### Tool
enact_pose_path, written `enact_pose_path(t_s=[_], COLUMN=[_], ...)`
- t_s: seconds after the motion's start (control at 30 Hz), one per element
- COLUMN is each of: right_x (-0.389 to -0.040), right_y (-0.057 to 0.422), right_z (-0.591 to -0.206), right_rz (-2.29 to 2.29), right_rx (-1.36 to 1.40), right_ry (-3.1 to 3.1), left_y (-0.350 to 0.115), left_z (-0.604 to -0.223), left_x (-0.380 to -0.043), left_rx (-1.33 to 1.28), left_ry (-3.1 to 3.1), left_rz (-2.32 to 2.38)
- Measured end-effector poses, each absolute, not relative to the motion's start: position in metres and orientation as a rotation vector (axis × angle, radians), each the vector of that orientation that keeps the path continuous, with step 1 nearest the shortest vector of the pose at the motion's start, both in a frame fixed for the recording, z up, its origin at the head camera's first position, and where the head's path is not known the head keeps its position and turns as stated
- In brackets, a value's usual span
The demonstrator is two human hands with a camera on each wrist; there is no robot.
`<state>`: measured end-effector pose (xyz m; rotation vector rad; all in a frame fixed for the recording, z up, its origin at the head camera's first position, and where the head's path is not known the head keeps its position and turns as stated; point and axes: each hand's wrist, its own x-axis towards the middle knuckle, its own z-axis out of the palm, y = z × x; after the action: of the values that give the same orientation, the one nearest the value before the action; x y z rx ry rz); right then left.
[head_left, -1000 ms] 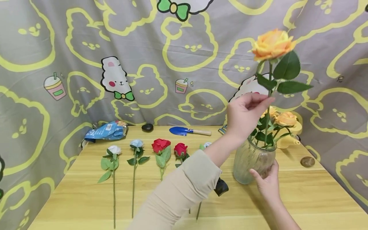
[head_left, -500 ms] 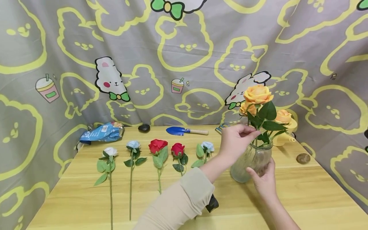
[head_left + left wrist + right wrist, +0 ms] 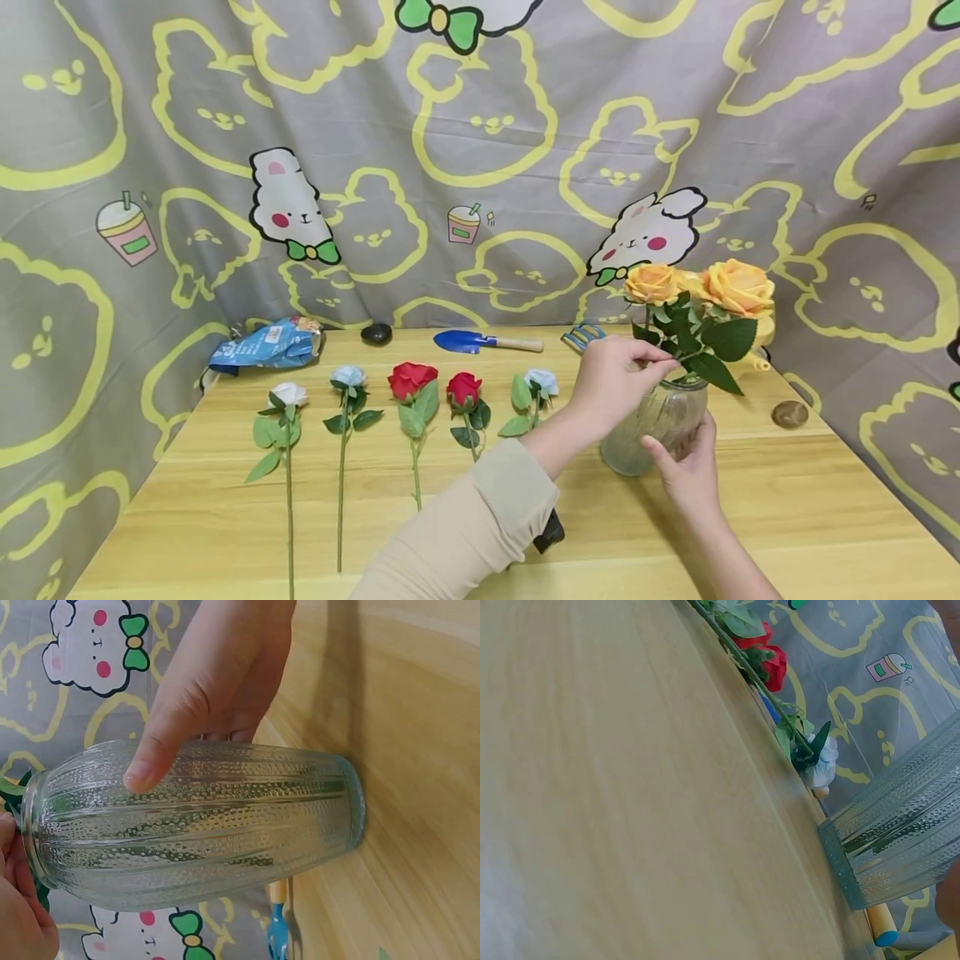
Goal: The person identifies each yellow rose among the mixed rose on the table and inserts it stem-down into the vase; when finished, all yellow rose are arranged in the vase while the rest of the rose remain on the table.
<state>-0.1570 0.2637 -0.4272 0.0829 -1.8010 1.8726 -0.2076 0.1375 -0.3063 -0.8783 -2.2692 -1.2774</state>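
Orange-yellow artificial roses [image 3: 738,287] stand in a ribbed clear glass vase [image 3: 637,429], seen sideways in the left wrist view. My left hand [image 3: 618,379] pinches a thin stem of the front rose between thumb and fingertips, just above the rim. In the left wrist view, part of this hand shows at the vase's mouth. My right hand [image 3: 690,475] grips the vase from the right, its thumb [image 3: 146,769] on the near side and its fingers mostly hidden behind the glass. In the right wrist view, only the vase's lower part [image 3: 900,832] shows.
White [image 3: 288,396], pale blue [image 3: 348,379] and red roses [image 3: 412,381] lie in a row to the left. Behind them are a blue bag [image 3: 270,343], black stone [image 3: 377,334], trowel [image 3: 487,342] and blue hand rake [image 3: 582,337]. A brown stone [image 3: 790,414] lies right.
The left hand has lowered the rose from high above the vase, its stem going down into the mouth. The bloom has then swung to the right. The right hand has kept its grip.
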Motion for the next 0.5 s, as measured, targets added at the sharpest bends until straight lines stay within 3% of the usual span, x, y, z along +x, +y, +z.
enact_pose_path(t_s=[0.5], right_x=[-0.1584], right_y=[0.2641], right_z=[-0.4296], right_rz=[1.856], right_rx=[0.150], right_ry=[-1.761], left_y=[0.1310], left_z=[-0.3048], left_x=[-0.2100], left_rx=[-0.916], left_ry=[-2.356], left_rz=[-1.127])
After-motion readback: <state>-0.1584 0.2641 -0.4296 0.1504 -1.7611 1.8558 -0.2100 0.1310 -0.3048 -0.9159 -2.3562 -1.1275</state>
